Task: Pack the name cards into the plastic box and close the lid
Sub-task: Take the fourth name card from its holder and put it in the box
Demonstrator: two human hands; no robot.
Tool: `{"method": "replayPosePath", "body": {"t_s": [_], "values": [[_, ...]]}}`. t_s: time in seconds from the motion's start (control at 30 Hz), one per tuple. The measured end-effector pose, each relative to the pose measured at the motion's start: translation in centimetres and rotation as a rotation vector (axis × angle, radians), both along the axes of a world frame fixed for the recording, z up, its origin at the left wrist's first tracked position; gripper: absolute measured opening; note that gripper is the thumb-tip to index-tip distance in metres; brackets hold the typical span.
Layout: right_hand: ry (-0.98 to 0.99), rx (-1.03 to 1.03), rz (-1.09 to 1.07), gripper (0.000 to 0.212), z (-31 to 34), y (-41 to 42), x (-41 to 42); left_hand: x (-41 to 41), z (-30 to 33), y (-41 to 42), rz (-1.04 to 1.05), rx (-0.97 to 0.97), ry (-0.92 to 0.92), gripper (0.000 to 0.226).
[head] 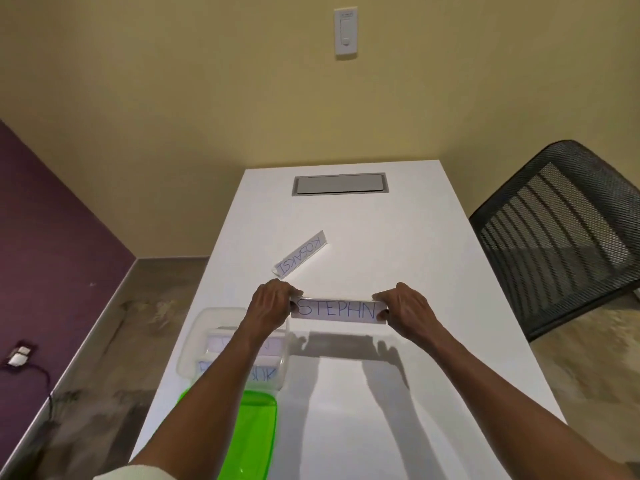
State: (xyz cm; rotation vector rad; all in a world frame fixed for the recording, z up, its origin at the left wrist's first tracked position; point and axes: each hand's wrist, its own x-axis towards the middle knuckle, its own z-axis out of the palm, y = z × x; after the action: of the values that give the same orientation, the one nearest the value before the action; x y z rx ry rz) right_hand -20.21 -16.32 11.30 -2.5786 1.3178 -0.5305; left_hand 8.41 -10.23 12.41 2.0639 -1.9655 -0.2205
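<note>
A name card reading STEPHN (337, 310) hangs above the white table (398, 258), held at both ends. My left hand (272, 304) pinches its left end and my right hand (405, 308) pinches its right end. Farther back on the table lies a second name card reading KOSAKSI (300, 255), tilted. A clear plastic box (194, 344) stands at the table's left edge under my left forearm, with name cards inside. Its green lid (254, 431) lies flat on the table in front of the box.
A grey cable hatch (340, 183) is set in the table's far end. A black mesh chair (561, 233) stands to the right of the table. A floor socket with a cable (19, 355) lies at the left.
</note>
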Motion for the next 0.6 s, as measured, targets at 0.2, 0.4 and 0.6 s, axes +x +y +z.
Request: {"method": "replayPosePath", "body": {"t_s": [0.2, 0.4, 0.6], "values": [[-0.010, -0.075, 0.051, 0.043, 0.4, 1.8, 3.8, 3.7, 0.6, 2.2, 0.032, 0.000, 0.007, 0.031], [0.038, -0.088, 0.106, 0.035, 0.4, 3.3, 7.9, 7.8, 1.0, 4.1, 0.070, 0.039, -0.013, 0.030], [0.146, -0.037, 0.116, 0.022, 0.5, 4.7, 12.1, 11.7, 0.7, 5.9, 0.096, 0.076, -0.020, 0.029]]}}
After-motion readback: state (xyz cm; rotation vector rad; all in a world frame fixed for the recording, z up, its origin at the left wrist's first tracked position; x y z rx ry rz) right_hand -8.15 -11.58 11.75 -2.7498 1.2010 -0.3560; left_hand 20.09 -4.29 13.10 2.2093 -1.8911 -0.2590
